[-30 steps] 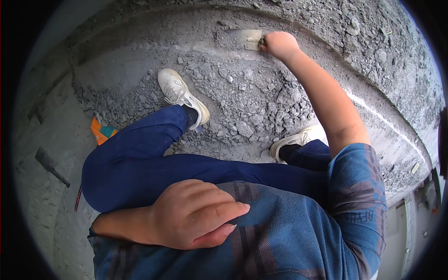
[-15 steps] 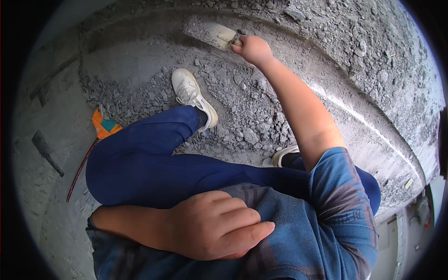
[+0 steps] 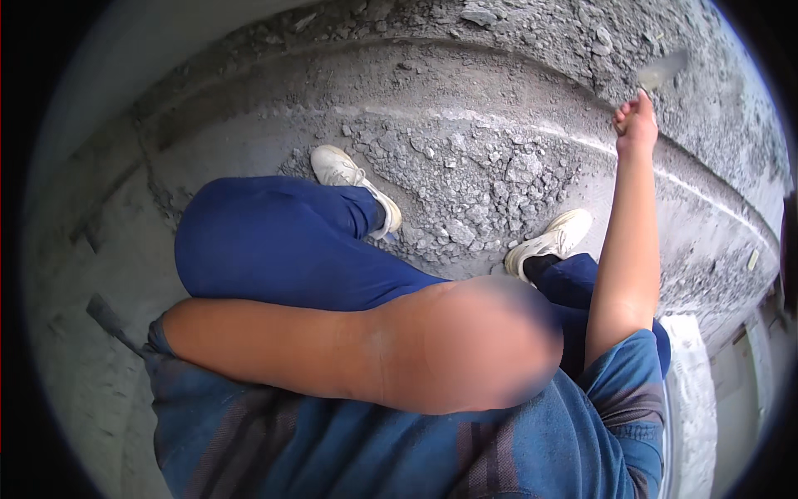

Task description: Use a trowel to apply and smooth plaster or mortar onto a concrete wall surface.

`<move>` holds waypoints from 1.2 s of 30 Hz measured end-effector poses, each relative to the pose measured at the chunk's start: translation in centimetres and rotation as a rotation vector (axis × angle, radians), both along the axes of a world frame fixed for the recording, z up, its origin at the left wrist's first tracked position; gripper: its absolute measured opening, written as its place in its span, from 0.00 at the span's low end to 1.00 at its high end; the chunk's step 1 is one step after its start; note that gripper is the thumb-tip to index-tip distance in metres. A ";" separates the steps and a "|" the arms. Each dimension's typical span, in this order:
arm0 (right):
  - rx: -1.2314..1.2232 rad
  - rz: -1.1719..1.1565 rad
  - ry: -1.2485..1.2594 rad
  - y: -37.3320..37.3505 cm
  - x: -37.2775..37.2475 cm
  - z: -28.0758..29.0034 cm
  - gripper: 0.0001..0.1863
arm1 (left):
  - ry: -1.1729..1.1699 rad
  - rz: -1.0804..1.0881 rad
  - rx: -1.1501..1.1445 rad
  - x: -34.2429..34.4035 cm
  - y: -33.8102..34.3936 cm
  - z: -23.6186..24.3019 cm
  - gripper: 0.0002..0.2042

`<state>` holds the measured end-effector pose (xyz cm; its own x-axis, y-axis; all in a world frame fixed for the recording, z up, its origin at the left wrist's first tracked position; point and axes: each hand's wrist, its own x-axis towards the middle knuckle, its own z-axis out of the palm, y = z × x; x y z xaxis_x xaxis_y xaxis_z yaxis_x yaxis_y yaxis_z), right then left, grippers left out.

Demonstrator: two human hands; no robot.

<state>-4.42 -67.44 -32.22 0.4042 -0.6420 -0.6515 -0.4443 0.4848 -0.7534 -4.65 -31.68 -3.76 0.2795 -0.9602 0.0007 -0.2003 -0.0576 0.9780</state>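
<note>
My right hand [image 3: 635,121] is raised at the upper right, fingers curled at the handle of a flat metal trowel [image 3: 661,71], whose blade is motion-blurred over the grey rubble. My left hand [image 3: 490,345] lies across the lower middle in front of my body; it is blurred and its fingers cannot be made out. A groove [image 3: 349,71] with a raised edge curves through the dusty surface at the top, and a pale line runs along it. Broken chunks [image 3: 490,183] lie around my two white shoes [image 3: 338,166].
Coarse grey rubble [image 3: 565,33] covers the area beyond the groove. Dusty concrete [image 3: 100,200] with a dark, narrow piece [image 3: 112,320] is on the left. A whitish strip [image 3: 690,391] and lighter structures stand at the right edge, beside my blue-trousered legs.
My right hand and the trowel have swung right, beyond the groove's edge. My left arm has moved up and right, nearer the camera. The orange object at left is now out of sight.
</note>
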 end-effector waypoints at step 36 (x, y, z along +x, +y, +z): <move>-0.279 0.529 0.455 -4.4 -0.9 12.0 0.12 | 0.150 -0.389 -0.059 7.8 4.2 -2.2 0.13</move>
<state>-5.34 -71.86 -20.24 0.4338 -0.6029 -0.6695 -0.8621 -0.0617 -0.5030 3.17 -27.45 -5.92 -0.1027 -0.9937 0.0453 -0.0509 0.0507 0.9974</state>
